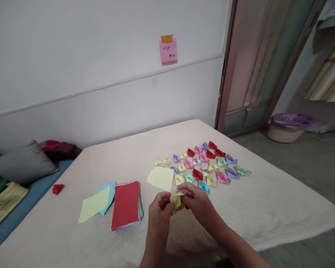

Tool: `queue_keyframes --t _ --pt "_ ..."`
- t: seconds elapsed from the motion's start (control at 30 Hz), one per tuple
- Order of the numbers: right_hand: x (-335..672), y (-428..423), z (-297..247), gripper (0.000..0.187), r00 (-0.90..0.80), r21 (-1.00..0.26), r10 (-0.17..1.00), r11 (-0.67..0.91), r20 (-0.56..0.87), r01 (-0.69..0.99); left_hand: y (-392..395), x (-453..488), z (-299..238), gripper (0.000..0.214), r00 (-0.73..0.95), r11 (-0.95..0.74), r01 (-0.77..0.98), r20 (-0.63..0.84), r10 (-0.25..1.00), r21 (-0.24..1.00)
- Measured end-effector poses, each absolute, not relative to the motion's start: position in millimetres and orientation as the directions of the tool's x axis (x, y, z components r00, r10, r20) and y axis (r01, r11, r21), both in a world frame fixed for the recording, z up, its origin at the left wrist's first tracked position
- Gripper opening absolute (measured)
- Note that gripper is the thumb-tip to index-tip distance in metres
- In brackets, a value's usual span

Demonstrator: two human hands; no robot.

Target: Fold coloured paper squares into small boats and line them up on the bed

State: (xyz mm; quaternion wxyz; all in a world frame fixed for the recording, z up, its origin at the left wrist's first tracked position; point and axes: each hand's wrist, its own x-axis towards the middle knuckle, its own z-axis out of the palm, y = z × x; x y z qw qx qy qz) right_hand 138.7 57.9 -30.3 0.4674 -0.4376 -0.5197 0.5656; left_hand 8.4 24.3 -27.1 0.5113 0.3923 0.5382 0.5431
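A small folded yellow paper piece (pixel 176 201) is held over the table between both hands. My left hand (pixel 159 212) pinches its left side and my right hand (pixel 197 201) pinches its right side, fingers closed on it. Just beyond the hands lies a flat yellow paper sheet (pixel 160 178). To the left sits a stack of coloured paper sheets (pixel 126 205) with a red sheet on top. Further back right, several small folded paper boats (pixel 206 163) in red, pink, yellow, green, blue and purple lie in rows.
The table (pixel 268 208) has a cream textured cloth; its right edge drops to the floor. A loose yellow sheet (pixel 94 204) over a blue one lies left of the stack, and a lone red folded piece (pixel 57 188) near the left edge. Cushions (pixel 22 163) lie far left.
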Motion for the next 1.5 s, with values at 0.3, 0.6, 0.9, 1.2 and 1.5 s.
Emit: queue_keyframes --t 0.3,0.6,0.9,1.2,1.5 --pt "142.0 58.2 -34.5 0.018 -0.249 -0.998 0.967 0.049 0.054 -0.026 21.8 7.5 -27.4 0.019 -0.095 0.202 0.085 -0.194 0.976 0.976" --pt "141.2 58.6 -33.3 0.017 -0.229 -0.998 0.973 0.012 0.026 -0.059 24.6 3.0 -26.0 0.022 -0.037 0.216 0.149 -0.213 0.976 0.965" --pt "147.2 57.5 -24.5 0.016 -0.246 -1.0 0.969 -0.002 0.005 -0.028 23.7 3.4 -24.1 0.022 -0.048 0.183 0.148 -0.178 0.983 0.972" --pt "142.8 49.2 -23.4 0.02 -0.231 -0.961 0.963 0.187 0.139 0.201 23.3 5.5 -22.3 0.02 -0.096 0.169 0.309 -0.146 0.985 0.936" --pt "143.0 47.8 -22.9 0.021 -0.227 -0.946 0.96 0.219 0.165 0.238 22.7 5.3 -20.9 0.02 -0.112 0.166 0.309 -0.138 0.984 0.936"
